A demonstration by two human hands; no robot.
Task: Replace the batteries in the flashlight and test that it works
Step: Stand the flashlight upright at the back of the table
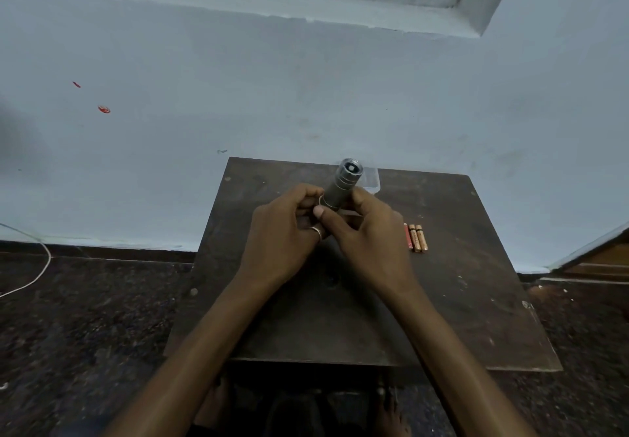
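Flashlight [341, 183] is in both of your hands, lifted a little above the far part of the dark wooden table [459, 300], and it is tilted so that its head points up and away from you. At the head end you can see a dark opening with a pale ring around it. The body is grey metal with some grooves below the head.

Your left hand [282, 235] is curled closed around the lower end of the flashlight, fingers bent inward; a silver ring [316, 231] sits on one finger of this hand. Your right hand [371, 232] grips the body from the right side, with the thumb [323, 215] lying across toward the left hand and the other fingers wrapped behind the tube. What exactly the left fingers pinch at the bottom end, I cannot tell, because the hands cover it.

On the table, just to the right of your right hand, three small batteries [416, 238] lie side by side, touching each other. Behind the flashlight, at the far edge of the table, a clear plastic container [371, 181] is partly visible.
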